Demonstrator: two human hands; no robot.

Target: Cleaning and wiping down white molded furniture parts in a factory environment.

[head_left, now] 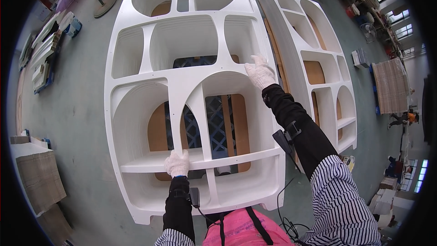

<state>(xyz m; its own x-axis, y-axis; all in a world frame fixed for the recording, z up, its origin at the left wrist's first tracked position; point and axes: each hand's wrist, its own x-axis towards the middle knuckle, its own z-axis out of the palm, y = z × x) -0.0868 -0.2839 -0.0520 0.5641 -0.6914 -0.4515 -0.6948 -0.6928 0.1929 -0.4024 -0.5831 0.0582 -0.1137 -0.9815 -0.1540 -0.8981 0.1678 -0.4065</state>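
Note:
A large white shelf unit (184, 79) lies before me, with curved and arched compartments. My left hand (177, 164), in a white knitted glove, is closed on the edge where a slim upright divider meets the long curved shelf near the unit's close end. Farther off, my right hand (260, 72), gloved alike, rests on the white rim along the right side, fingers apart. Through the openings show brown board (157, 132) and a dark blue lattice (216, 130) beneath. The undersides of my fingers are hidden.
A second white shelf unit (325, 50) lies to the right. Stacked boards (391, 86) stand beyond it, and more stacks (41, 177) stand at the left. A white bucket (70, 24) and a round pole base (105, 7) are far left. Cables (289, 223) hang near my right sleeve.

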